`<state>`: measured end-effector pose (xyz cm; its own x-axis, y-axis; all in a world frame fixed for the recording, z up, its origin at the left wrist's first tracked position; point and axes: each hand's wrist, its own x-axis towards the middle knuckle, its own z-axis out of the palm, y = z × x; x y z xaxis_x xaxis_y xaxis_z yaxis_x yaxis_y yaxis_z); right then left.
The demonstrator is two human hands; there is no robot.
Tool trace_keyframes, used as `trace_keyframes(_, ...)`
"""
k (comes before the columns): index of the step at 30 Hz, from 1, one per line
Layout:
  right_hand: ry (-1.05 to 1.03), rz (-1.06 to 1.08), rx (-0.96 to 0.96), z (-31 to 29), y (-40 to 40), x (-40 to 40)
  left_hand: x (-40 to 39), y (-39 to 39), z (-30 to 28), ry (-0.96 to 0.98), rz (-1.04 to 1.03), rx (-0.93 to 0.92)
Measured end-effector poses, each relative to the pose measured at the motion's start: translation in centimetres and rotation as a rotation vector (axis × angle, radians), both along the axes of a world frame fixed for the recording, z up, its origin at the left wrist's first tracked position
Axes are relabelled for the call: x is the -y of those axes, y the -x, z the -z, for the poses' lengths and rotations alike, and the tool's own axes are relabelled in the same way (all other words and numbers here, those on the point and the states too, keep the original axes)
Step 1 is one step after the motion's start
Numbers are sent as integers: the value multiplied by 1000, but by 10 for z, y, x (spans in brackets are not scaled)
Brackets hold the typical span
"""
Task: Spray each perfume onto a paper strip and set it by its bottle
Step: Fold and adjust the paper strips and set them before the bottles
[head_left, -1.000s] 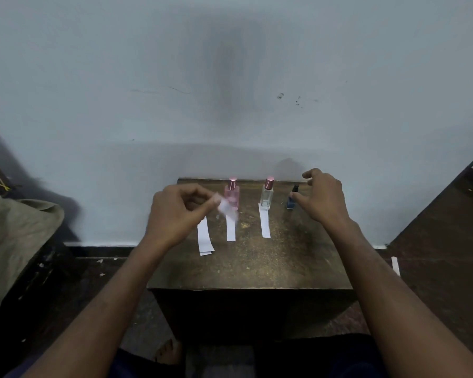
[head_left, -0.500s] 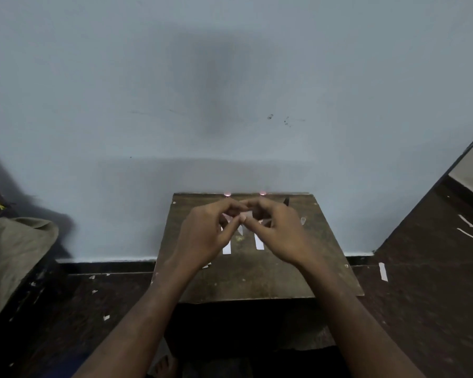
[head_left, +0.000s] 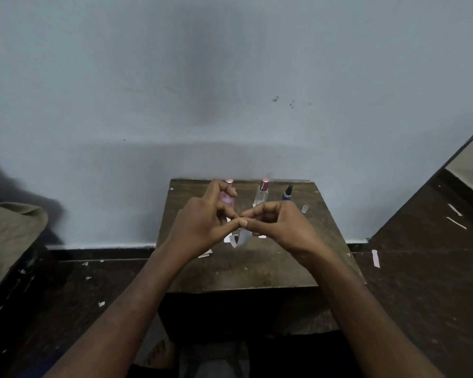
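Left hand: the left hand (head_left: 202, 225) is raised over the table (head_left: 257, 268), thumb and curled fingers pinching the top of a paper strip (head_left: 243, 238); the pinch keeps the thin paper from slipping, I judge.
Right hand: the right hand (head_left: 281, 225) meets the left, fingertip to fingertip, and its curled fingers pinch the same strip, probably to take it over or straighten it.
Strip in hand: it hangs below the joined fingertips with its lower end curling toward the tabletop; whether that end touches the wood cannot be told.
Pink bottle: the pink bottle (head_left: 228, 199) stands just beyond the left hand, partly hidden by its fingers, cap on.
Clear bottle: the clear bottle (head_left: 262, 196) stands upright just beyond the right hand's fingertips, its rose cap (head_left: 264, 184) on.
Blue bottle: the small blue bottle (head_left: 287, 194) stands beyond the right hand, nozzle bare, and a small clear cap (head_left: 304, 209) lies near that hand's far side. This suggests it is the bottle to be sprayed next.
Laid strips: white ends (head_left: 231, 238) show under the hands, in front of the pink and clear bottles. They are mostly hidden, likely strips already set by their bottles.
Floor: paper scraps (head_left: 375, 258) lie to the right of the right forearm.
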<state>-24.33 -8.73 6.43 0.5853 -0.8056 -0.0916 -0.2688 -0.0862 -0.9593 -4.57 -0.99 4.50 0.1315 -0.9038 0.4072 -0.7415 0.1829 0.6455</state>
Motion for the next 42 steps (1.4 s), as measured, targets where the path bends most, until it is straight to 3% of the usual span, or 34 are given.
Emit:
trace_keyframes(11,-88,-91,111,-8,12,17,8,15,8,-97,-13,-174)
trace_keyframes(16,-196,95,357,-16,5,14,2,24,-9,-174,36,-425)
trace_keyframes(20,-269,205,531,-18,4,13,1,27,-13,-221,80,-514)
trace_keyframes(25,-353,368,514,-19,8,18,-2,25,-16,-260,178,-753)
trace_keyframes(32,-406,421,541,-18,14,22,-1,23,-10,-175,84,-778)
trace_keyframes(38,-197,404,447,-14,24,28,-1,22,-11,-143,-42,-760)
trace_keyframes(42,13,363,257,-18,35,30,0,20,-8,-174,-76,-749)
